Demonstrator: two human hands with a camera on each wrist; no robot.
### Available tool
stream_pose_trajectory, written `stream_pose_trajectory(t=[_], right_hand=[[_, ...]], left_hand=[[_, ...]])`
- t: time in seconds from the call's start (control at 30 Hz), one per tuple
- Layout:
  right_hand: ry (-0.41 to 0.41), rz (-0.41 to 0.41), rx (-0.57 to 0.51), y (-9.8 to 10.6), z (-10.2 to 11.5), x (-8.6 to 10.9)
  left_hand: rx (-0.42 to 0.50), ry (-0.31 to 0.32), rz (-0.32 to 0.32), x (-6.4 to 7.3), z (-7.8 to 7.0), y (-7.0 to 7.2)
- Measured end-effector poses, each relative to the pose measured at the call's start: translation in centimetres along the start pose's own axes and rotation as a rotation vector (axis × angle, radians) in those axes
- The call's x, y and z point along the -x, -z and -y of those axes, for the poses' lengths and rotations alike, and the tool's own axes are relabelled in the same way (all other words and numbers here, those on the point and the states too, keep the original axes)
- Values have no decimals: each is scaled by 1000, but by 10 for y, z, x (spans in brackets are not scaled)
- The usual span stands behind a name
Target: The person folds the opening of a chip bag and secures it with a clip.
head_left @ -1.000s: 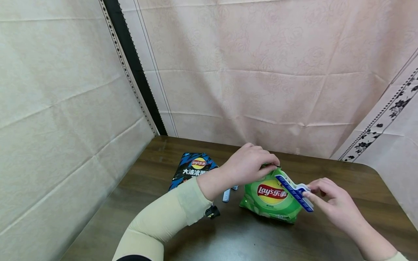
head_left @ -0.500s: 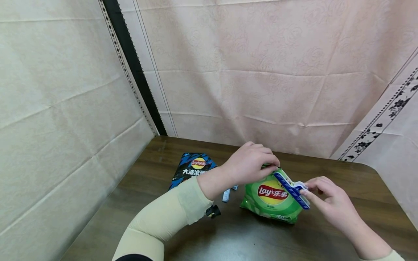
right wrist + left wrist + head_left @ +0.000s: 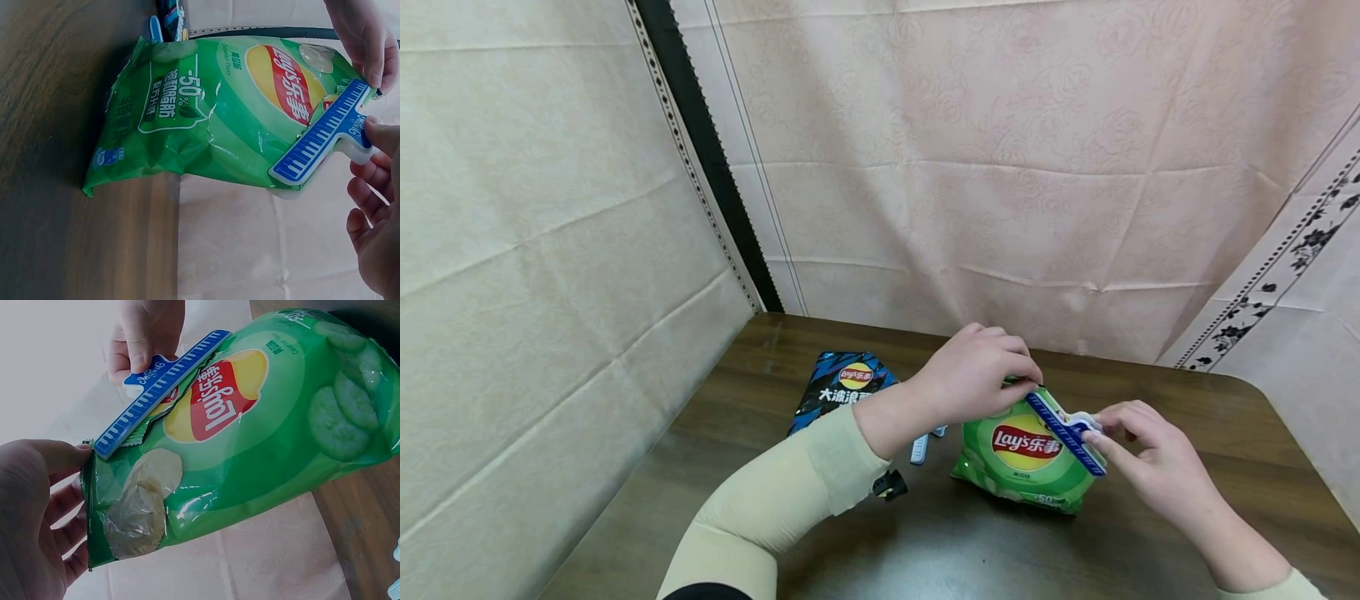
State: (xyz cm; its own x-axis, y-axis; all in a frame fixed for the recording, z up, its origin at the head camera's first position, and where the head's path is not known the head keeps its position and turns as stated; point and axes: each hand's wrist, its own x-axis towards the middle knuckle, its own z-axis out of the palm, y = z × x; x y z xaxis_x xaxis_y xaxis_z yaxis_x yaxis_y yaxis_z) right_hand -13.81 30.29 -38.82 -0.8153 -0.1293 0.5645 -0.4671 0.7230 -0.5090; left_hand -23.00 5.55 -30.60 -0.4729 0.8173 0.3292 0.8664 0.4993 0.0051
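A green bag of potato chips [image 3: 1022, 467] stands tilted on the table, its top edge folded or torn near one corner. My left hand [image 3: 973, 375] pinches that bag's top corner between thumb and fingers, as the left wrist view also shows. With thumb and fingers my right hand [image 3: 1157, 458] pinches the handle of a blue-and-white bag clip [image 3: 325, 137] printed with piano keys. The clip lies slantwise along the bag's top edge, one end close to my left thumb. Whether its far bar sits fully behind the bag is hidden.
A blue-and-black chip bag [image 3: 838, 387] lies at the back left, partly behind my left arm. Beside it a light-blue clip [image 3: 919, 450] rests on the wooden table [image 3: 730, 492]. Pale curtains [image 3: 1000, 167] hang behind the table.
My right hand has moved slightly left and up, carrying the clip further across the bag's top edge. My left hand keeps its grip on the corner.
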Motion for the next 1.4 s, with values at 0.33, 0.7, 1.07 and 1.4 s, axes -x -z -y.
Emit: stream_pose_trajectory(t=[0.33,0.7,1.07,1.4], right_hand=[[2,-4,22,-1,1,-1],[-19,6,36,0,2,1],[5,-17,21,-1,2,1],[-30,-15,18,0,3,2]], left_hand=[[-8,4,2,-1,-2,1],[-10,1,-1,0,-2,3],[19,-3,-9,3,0,2],[112,13,-29,5,6,2]])
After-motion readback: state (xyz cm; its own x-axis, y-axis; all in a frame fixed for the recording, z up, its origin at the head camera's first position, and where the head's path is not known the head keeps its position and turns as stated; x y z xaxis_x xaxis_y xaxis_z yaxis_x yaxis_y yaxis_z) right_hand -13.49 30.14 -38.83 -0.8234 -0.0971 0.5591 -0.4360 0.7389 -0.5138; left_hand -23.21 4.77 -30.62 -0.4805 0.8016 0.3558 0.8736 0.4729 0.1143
